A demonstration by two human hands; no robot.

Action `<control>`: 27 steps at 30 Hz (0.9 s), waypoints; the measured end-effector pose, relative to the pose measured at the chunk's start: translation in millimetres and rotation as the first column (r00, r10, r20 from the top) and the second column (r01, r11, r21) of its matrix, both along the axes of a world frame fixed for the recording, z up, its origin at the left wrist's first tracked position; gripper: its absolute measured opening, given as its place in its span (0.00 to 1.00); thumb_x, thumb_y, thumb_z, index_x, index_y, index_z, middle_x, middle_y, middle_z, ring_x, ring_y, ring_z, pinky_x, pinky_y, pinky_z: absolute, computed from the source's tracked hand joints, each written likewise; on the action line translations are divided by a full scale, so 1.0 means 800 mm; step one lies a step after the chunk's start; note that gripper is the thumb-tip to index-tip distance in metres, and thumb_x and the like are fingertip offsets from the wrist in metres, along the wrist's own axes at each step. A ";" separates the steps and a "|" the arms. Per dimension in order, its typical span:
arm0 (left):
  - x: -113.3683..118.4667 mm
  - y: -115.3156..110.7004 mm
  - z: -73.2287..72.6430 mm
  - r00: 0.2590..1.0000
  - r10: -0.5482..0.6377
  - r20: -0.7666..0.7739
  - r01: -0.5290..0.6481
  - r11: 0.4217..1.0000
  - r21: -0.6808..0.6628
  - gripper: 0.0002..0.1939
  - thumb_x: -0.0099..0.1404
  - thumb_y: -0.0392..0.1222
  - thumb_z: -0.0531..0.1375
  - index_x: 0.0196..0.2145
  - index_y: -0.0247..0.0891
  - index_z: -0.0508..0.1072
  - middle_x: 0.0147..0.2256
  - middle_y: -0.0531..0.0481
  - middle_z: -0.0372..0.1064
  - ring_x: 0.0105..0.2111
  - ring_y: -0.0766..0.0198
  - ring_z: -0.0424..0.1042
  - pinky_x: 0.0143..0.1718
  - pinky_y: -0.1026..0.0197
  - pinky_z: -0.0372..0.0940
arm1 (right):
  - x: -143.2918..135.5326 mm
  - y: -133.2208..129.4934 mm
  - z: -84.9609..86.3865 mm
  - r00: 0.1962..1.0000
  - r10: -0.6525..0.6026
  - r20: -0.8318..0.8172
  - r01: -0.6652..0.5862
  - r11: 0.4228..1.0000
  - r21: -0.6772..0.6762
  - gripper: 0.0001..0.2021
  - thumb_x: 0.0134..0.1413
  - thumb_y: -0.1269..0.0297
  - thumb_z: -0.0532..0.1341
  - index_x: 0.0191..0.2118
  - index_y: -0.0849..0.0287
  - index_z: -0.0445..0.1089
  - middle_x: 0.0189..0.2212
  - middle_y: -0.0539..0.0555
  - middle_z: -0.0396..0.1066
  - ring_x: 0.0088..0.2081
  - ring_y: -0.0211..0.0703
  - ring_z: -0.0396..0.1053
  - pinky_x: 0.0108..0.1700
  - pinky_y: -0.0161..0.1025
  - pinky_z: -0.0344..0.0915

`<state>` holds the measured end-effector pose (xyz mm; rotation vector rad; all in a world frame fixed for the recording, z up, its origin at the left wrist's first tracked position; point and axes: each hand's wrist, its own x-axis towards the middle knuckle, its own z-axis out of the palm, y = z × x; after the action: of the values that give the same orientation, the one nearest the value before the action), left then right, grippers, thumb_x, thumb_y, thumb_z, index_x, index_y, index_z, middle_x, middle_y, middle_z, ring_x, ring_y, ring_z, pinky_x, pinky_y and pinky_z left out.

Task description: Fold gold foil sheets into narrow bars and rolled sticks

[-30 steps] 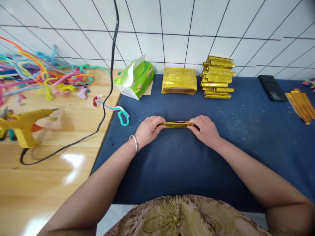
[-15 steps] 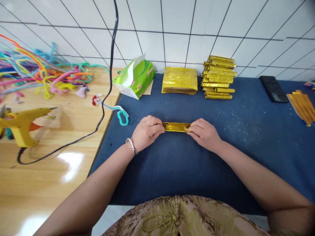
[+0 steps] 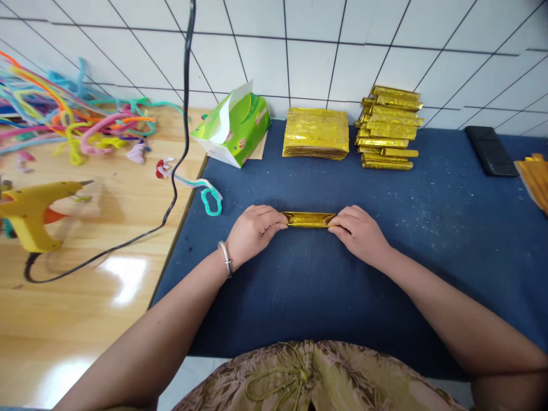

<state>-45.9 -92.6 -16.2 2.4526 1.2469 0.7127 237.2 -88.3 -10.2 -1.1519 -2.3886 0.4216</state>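
A narrow folded strip of gold foil paper (image 3: 309, 220) lies level between my hands, low over the dark blue cloth (image 3: 295, 291). My left hand (image 3: 256, 231) pinches its left end with thumb and fingers. At the right end, my right hand (image 3: 358, 233) grips it the same way. The strip's long edges stand up a little, leaving a shallow trough along its middle. Fingertips hide both ends. Beyond the strip sit a flat stack of gold paper (image 3: 315, 131) and a pile of folded gold strips (image 3: 390, 128).
A green tissue pack (image 3: 244, 128) stands behind my left hand. Farther left are a yellow glue gun (image 3: 34, 211), its black cord (image 3: 174, 177) and colourful pipe cleaners (image 3: 72, 120) on a wooden surface (image 3: 85, 314). At right lie a black phone (image 3: 490, 151) and orange-gold strips (image 3: 535, 180).
The view has shifted slightly. Both hands keep hold of the gold strip; its edges look a bit more raised and slightly more of its length shows between my fingers.
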 end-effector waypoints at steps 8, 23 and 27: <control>0.016 -0.011 0.007 0.973 0.151 -0.176 -0.155 0.988 -0.011 0.11 0.70 0.42 0.51 0.38 0.38 0.72 0.35 0.47 0.72 0.36 0.61 0.69 0.39 0.58 0.59 | -0.014 0.004 0.015 0.991 -0.103 0.081 0.115 0.979 -0.166 0.10 0.60 0.65 0.53 0.28 0.57 0.67 0.27 0.51 0.68 0.33 0.41 0.64 0.41 0.40 0.59; 0.023 -0.002 0.016 0.959 0.213 -0.188 -0.231 0.970 -0.076 0.03 0.64 0.39 0.57 0.34 0.38 0.69 0.29 0.51 0.71 0.30 0.64 0.68 0.36 0.60 0.58 | -0.025 0.005 0.019 0.941 -0.255 0.223 0.289 0.947 -0.140 0.09 0.53 0.64 0.56 0.24 0.57 0.64 0.25 0.50 0.65 0.30 0.39 0.62 0.31 0.36 0.53; 0.023 0.000 0.015 0.963 0.206 -0.174 -0.221 0.973 -0.068 0.03 0.63 0.38 0.57 0.33 0.38 0.69 0.28 0.53 0.70 0.27 0.66 0.66 0.33 0.62 0.58 | -0.025 0.006 0.016 0.936 -0.260 0.239 0.295 0.947 -0.124 0.09 0.53 0.63 0.56 0.24 0.57 0.62 0.25 0.50 0.65 0.29 0.38 0.62 0.30 0.36 0.52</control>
<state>-27.3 -92.7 -4.1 2.3698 1.5893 0.5008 216.9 -83.5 2.8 -1.6623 -2.3551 0.4115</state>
